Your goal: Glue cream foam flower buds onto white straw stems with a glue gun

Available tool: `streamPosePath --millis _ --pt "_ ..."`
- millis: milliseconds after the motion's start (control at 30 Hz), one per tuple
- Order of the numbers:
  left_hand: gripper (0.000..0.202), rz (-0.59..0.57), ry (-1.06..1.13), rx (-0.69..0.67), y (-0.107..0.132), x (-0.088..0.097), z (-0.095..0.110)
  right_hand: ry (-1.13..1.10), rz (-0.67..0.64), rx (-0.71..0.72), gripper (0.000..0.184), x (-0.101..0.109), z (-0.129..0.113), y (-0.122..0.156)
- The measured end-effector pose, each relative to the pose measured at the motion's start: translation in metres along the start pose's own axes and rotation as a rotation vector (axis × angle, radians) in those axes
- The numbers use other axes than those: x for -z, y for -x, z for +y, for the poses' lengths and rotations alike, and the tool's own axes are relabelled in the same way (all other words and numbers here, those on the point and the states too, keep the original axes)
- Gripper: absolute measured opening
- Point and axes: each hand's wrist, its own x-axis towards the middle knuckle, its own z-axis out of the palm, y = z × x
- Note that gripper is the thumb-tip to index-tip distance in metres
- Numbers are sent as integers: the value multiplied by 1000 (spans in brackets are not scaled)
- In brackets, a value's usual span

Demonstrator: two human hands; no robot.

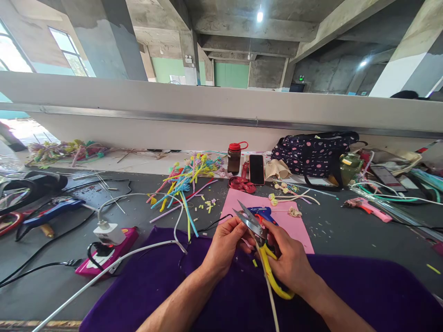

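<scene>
Yellow-handled scissors (pixel 273 276) are in my right hand (pixel 290 258), whose fingers are closed around them. Their blades are parted and point up and to the left, over the fingertips of my left hand (pixel 223 244). A long cream pipe cleaner (pixel 269 288) runs up past the scissors' pivot to my left fingers, which are pinched together on it; its upper end is mostly hidden. Just behind my hands, a blue glue gun (pixel 262 213) lies on a pink sheet (pixel 297 230), partly covered by the blades.
Colourful pipe cleaners (pixel 183 184) lie in a heap behind my left hand, near cut yellow bits. Further back are a brown bottle (pixel 234 159), a phone (pixel 256 169) and a patterned bag (pixel 311 154). A pink power strip (pixel 117 253) with trailing cables sits left, a pink glue gun (pixel 368 208) right.
</scene>
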Motion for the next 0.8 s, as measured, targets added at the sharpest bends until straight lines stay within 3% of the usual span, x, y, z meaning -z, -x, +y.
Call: streamPosePath --millis 433,800 --pt "24 -20 4 -2 1 0 -1 -15 -6 -13 58 -1 1 0" --pt "20 -29 -16 -17 0 1 1 -37 33 63 56 -4 6 2"
